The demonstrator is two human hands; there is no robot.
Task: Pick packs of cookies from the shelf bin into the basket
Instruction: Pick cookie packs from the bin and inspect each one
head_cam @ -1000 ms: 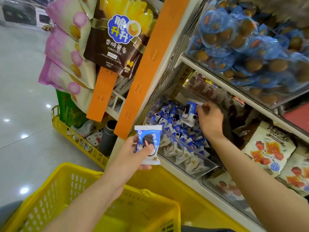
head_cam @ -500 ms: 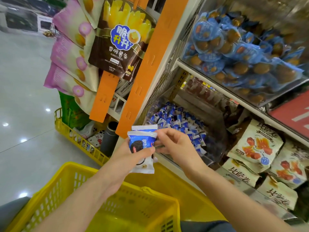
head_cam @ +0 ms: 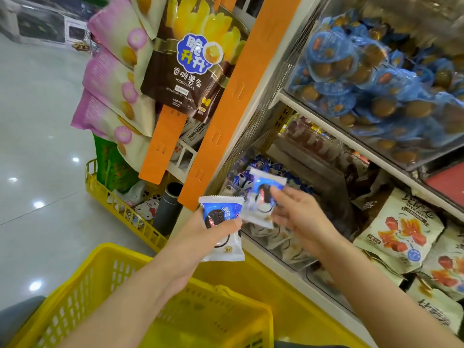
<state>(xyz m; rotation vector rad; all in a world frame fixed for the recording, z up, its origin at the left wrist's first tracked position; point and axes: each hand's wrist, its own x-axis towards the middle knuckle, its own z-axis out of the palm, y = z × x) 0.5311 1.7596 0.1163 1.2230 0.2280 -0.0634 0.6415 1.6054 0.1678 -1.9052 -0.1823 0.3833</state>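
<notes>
My left hand (head_cam: 200, 238) grips a blue and white cookie pack (head_cam: 222, 223) with a dark sandwich cookie printed on it, above the far rim of the yellow basket (head_cam: 82, 292). Just to its right, my right hand (head_cam: 301, 217) pinches a second, blurred cookie pack (head_cam: 262, 197), whose edge touches or overlaps the first pack. Both are in front of the clear shelf bin (head_cam: 281, 249), which holds several more of the same packs (head_cam: 251, 169) at its back left.
An orange shelf upright (head_cam: 226, 101) rises left of the bin. Snack bags (head_cam: 399, 232) fill the shelf at the right. A clear bin of blue-wrapped snacks (head_cam: 376, 79) sits above. A yellow wire rack (head_cam: 118, 209) stands on the floor at the left.
My right hand has left the bin with a cookie pack and brought it next to the pack in my left hand. My left hand has stayed over the basket.
</notes>
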